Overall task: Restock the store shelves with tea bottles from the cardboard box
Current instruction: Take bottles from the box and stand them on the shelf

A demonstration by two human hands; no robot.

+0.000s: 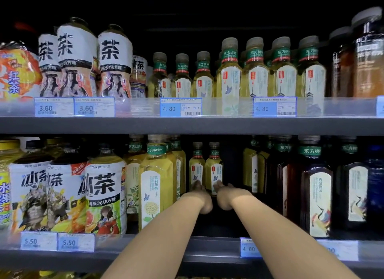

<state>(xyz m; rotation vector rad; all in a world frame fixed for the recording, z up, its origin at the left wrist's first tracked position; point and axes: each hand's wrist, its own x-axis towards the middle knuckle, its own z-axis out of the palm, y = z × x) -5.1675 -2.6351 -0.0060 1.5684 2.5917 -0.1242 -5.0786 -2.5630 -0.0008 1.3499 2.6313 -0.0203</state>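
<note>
Across the whole view, two grey shelves are carrying drinks: the upper shelf (187, 125) is holding iced-tea and pale tea bottles, the lower shelf (207, 249) is holding big iced-tea jugs (104, 195) and dark tea bottles (315, 187). Deep in the lower shelf's middle gap, two small tea bottles (197, 168) are standing upright side by side. Both forearms are reaching in; the left hand (200, 194) is gripping the left bottle's base, the right hand (224, 194) is gripping the right one's.

Both bottles' (197, 168) bases hide behind the hands (200, 195), whose grip is unclear; price tag (381, 106) cropped right.
</note>
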